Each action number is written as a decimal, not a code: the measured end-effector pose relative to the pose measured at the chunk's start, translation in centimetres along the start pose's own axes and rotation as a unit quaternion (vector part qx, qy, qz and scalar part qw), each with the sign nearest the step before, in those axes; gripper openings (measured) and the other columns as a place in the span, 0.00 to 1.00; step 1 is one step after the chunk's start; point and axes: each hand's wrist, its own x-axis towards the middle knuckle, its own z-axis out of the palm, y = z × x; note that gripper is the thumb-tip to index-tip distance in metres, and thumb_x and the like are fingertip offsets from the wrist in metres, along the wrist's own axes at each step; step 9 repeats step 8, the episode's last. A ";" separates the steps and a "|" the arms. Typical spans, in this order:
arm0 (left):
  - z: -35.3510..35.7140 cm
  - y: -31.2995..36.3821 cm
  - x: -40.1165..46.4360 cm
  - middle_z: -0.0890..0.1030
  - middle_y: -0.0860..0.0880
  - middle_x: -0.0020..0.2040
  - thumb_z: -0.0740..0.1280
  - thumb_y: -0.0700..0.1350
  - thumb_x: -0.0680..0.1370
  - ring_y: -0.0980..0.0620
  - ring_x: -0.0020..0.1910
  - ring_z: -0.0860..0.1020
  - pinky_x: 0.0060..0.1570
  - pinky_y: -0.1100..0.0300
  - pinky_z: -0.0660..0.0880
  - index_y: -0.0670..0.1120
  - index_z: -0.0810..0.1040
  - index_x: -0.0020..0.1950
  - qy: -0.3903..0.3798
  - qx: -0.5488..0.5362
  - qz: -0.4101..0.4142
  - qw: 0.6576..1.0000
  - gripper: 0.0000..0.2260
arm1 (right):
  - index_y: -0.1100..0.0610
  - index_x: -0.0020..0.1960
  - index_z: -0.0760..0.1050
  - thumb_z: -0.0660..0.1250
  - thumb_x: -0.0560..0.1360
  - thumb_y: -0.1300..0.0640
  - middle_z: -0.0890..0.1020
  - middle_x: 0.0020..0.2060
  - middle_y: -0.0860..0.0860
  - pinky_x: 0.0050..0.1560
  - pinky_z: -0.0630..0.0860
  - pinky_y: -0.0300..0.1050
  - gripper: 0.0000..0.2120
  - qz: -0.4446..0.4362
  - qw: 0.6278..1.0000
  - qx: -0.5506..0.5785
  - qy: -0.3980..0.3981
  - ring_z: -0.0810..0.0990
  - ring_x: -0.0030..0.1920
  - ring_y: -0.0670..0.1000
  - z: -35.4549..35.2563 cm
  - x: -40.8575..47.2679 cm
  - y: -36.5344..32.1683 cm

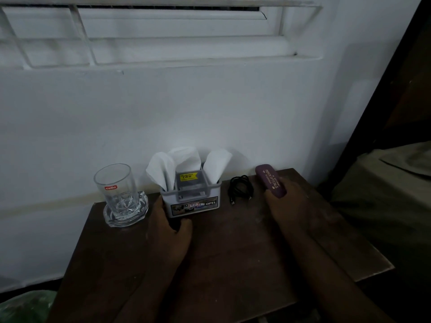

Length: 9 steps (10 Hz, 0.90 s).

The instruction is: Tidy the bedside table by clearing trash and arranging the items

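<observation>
A grey plastic holder [193, 201] with white tissues [161, 169] standing in it sits at the back of the dark wooden bedside table [233, 241]. My left hand [168, 227] grips the holder's lower left corner, thumb at its front. My right hand [289, 206] holds the near end of a maroon spectacle case [268, 178] lying at the back right. A coiled black cable [240, 188] lies between holder and case. At the left, a clear glass [115, 183] stands upright in a glass dish [126, 213].
The table stands against a white wall below a barred window [140, 31]. A bed with an olive cover [384, 194] is at the right. Something green [23, 306] shows at the lower left, below the table.
</observation>
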 end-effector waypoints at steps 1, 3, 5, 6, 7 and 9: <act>-0.1 0.0 -0.1 0.79 0.57 0.59 0.67 0.49 0.65 0.55 0.60 0.77 0.60 0.45 0.76 0.59 0.69 0.66 -0.001 0.003 0.005 1.000 0.29 | 0.56 0.53 0.78 0.72 0.67 0.54 0.81 0.45 0.55 0.47 0.73 0.46 0.15 -0.004 1.000 -0.002 0.001 0.79 0.44 0.57 0.0 0.0 0.0; -0.1 0.3 -0.2 0.79 0.56 0.59 0.68 0.47 0.65 0.55 0.59 0.77 0.59 0.45 0.76 0.58 0.69 0.66 0.001 0.006 0.012 1.000 0.29 | 0.54 0.58 0.77 0.71 0.68 0.47 0.81 0.48 0.54 0.49 0.77 0.50 0.21 -0.004 1.000 -0.027 -0.008 0.79 0.46 0.55 0.2 0.1 0.2; -0.1 -0.1 0.1 0.79 0.55 0.56 0.70 0.40 0.67 0.54 0.56 0.78 0.57 0.45 0.76 0.54 0.71 0.64 0.010 0.023 0.043 0.999 0.27 | 0.58 0.66 0.68 0.68 0.71 0.43 0.74 0.64 0.58 0.64 0.72 0.57 0.29 -0.065 0.988 -0.136 0.025 0.72 0.65 0.60 0.4 -0.7 -0.6; 0.2 -0.6 0.4 0.77 0.50 0.62 0.66 0.44 0.69 0.50 0.62 0.75 0.61 0.44 0.74 0.49 0.68 0.69 0.017 0.036 0.084 0.996 0.28 | 0.61 0.72 0.65 0.62 0.76 0.46 0.69 0.71 0.58 0.73 0.61 0.54 0.29 -0.197 0.967 -0.161 0.036 0.63 0.74 0.59 1.4 -2.0 -1.6; 0.6 -0.3 0.1 0.65 0.38 0.74 0.59 0.46 0.73 0.40 0.74 0.63 0.71 0.41 0.63 0.39 0.58 0.76 0.061 0.116 0.124 0.984 0.32 | 0.60 0.75 0.61 0.55 0.79 0.46 0.65 0.75 0.58 0.76 0.56 0.51 0.29 -0.285 0.941 -0.180 0.013 0.59 0.76 0.57 2.3 -2.7 -2.8; 0.5 0.5 -0.6 0.54 0.37 0.78 0.57 0.45 0.75 0.41 0.78 0.51 0.75 0.43 0.54 0.36 0.54 0.77 0.128 0.161 0.184 0.961 0.32 | 0.62 0.76 0.58 0.51 0.81 0.47 0.61 0.76 0.59 0.77 0.51 0.49 0.28 -0.320 0.932 -0.170 0.009 0.56 0.77 0.57 2.6 -3.1 -3.5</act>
